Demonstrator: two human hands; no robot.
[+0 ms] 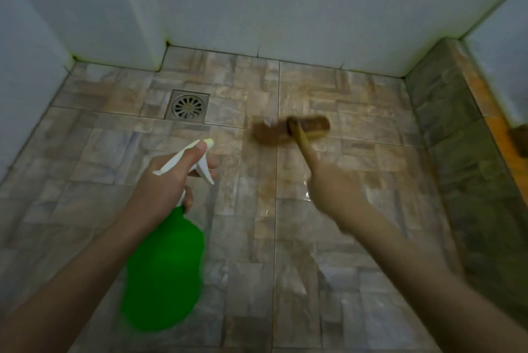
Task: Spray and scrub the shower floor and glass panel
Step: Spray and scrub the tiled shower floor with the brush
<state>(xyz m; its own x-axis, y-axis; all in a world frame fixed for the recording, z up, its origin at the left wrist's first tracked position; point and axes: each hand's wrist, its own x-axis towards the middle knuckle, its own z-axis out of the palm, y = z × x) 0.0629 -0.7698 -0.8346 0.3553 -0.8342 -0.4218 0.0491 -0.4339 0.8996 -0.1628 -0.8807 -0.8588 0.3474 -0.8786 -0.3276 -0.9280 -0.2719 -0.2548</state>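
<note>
The left hand (168, 178) grips a green spray bottle (164, 269) by its white trigger head (197, 159), thumb lying along the top and fingers curled round the neck and under the trigger; the nozzle points forward and the green body hangs below the hand, above the floor. The right hand (331, 184) is blurred, but its fingers are wrapped round the pale wooden handle (303, 139) of a scrub brush (291, 128), whose brown head rests on the shower floor (243, 238) just ahead of the hand, straddling a grout line.

The floor is tiled in a mottled brown and grey stone pattern, with a wet sheen near the right hand. A square metal drain (187, 106) sits to the left of the brush head, well apart from it, ahead of the bottle. White walls (285, 4) close the far and left sides. On the right runs a raised tiled kerb (457, 129), and beyond it a pale upright surface that may be the glass panel; I cannot tell.
</note>
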